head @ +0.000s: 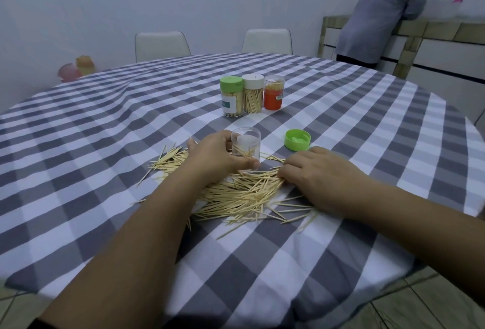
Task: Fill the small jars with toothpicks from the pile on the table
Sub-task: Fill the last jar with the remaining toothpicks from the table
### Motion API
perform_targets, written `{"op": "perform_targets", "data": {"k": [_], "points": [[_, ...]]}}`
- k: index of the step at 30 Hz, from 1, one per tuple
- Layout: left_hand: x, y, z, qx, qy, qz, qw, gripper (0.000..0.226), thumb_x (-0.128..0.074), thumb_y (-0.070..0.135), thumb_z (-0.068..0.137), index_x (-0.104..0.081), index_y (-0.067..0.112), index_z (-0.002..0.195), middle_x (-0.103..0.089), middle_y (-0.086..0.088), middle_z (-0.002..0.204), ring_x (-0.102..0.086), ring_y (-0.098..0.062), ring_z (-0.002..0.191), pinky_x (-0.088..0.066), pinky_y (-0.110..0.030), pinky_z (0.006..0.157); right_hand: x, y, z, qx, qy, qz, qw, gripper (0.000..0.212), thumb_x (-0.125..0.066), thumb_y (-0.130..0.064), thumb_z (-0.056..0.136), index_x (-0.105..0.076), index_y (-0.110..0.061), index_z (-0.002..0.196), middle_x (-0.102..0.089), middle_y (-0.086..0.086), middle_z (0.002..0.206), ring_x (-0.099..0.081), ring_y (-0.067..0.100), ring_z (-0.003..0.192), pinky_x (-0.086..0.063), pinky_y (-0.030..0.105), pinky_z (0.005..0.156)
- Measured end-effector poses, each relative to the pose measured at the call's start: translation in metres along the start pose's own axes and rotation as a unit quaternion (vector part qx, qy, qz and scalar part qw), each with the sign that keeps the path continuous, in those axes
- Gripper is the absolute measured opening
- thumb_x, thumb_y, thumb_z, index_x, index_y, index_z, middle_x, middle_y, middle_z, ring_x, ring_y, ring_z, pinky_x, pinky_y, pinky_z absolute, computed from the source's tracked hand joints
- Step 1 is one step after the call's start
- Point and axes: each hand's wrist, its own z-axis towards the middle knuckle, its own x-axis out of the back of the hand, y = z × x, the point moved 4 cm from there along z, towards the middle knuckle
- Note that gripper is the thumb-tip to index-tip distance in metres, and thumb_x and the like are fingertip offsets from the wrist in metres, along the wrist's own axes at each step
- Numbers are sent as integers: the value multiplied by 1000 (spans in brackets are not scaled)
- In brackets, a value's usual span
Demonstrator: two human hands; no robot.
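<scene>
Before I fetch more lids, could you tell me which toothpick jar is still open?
The clear jar gripped by the left hand; the three jars behind it are capped.

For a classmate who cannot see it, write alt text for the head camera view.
A left hand holds an open clear jar while the right hand gathers from a toothpick pile on a checked tablecloth. Behind stand three filled jars; a green lid lies nearby.
</scene>
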Motion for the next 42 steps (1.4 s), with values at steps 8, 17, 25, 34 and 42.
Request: {"op": "perform_targets", "data": {"k": [8,17,25,34,42], "points": [[1,0,0,2,2,6,1000,64,-75,55,68,-56,27,123,-62,9,112,-45,-11,108,-15,-49,113,-1,16,7,-66,-3,67,996,25,-44,-18,97,-56,-29,116,-59,-10,121,-53,11,112,-28,28,96],[2,0,0,0,6,24,1000,65,-74,54,71,-54,26,126,-62,6,117,-38,-10,102,-16,-50,113,12,32,25,-211,49,386,897,17,-45,-24,98,-54,-35,88,-62,-17,89,-54,10,89,-44,29,78],[1,-1,1,-5,12,24,1000,60,-73,56,70,-56,28,120,-59,13,101,-43,-9,101,-15,-51,113,38,18,71,-241,189,567,764,16,-46,-17,98,-61,-16,98,-66,-12,88,-56,-8,84,-38,5,73],[1,-1,2,-4,9,23,1000,60,-74,56,70,-55,28,119,-56,16,96,-40,-6,96,-14,-52,112,11,6,69,-298,64,561,769,27,-54,-31,95,-66,-16,113,-64,-6,98,-53,1,81,-38,17,63],[1,1,-1,5,2,21,1000,64,-74,55,70,-53,26,124,-54,13,99,-37,-9,97,-15,-51,112,27,21,51,-280,25,505,816,30,-49,-27,98,-61,-22,124,-60,-3,126,-51,4,97,-38,22,76]]}}
